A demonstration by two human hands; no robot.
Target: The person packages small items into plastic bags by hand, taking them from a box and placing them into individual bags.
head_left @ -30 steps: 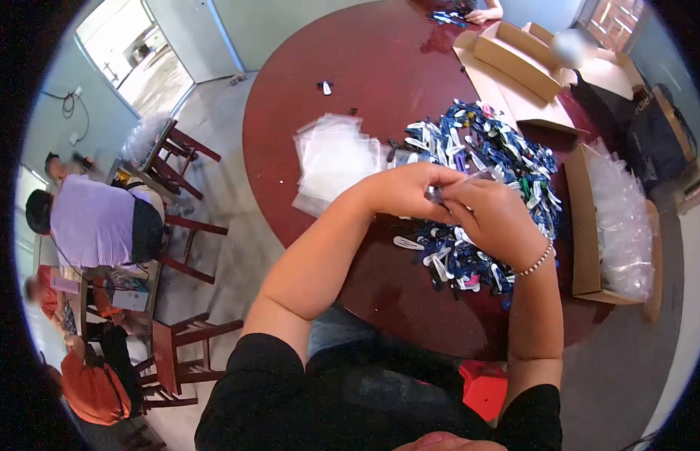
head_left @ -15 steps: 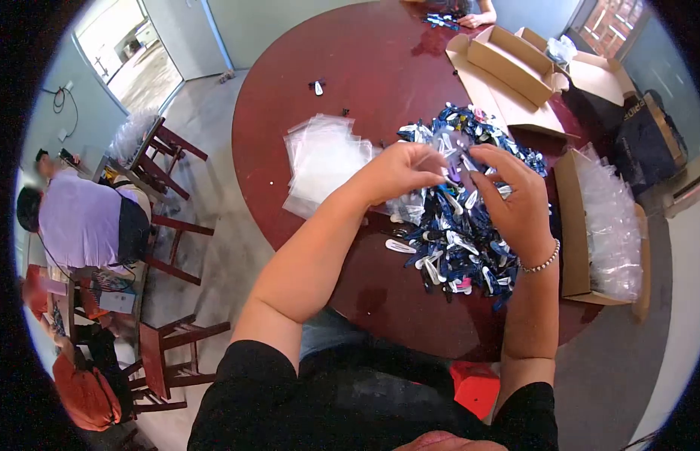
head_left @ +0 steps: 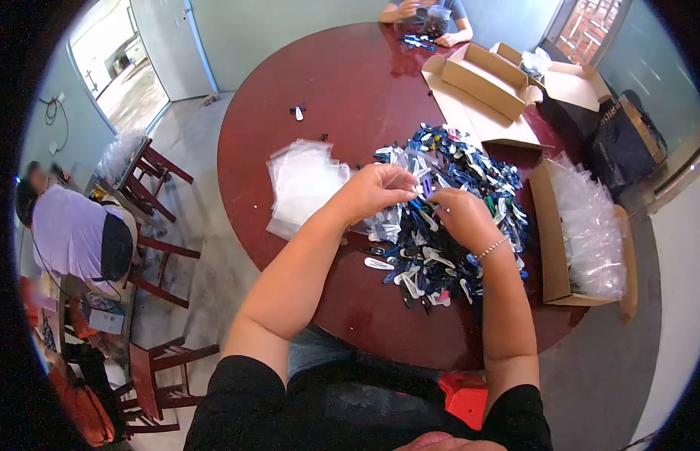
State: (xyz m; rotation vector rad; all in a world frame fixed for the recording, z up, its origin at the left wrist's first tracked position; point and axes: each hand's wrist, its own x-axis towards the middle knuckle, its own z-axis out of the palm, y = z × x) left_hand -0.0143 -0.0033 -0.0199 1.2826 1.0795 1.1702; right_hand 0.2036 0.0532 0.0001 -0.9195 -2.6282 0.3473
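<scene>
Over a pile of dark blue, black and white hair clips, my left hand pinches the edge of a small clear bag. My right hand is close beside it, with fingers pressed together at purple clips by the bag. Whether the purple clips are inside the bag is hard to tell. A stack of flat clear bags lies on the dark red table, left of my left hand.
An open carton of clear bags stands on the right. Empty cardboard boxes lie at the back right. Across the table sits a person with clips. Other people and wooden stools are at the left. One white clip lies apart.
My hands have come closer together, the right one moving inward to the purple clips. The camera view has shifted, showing more of the person across the table.
</scene>
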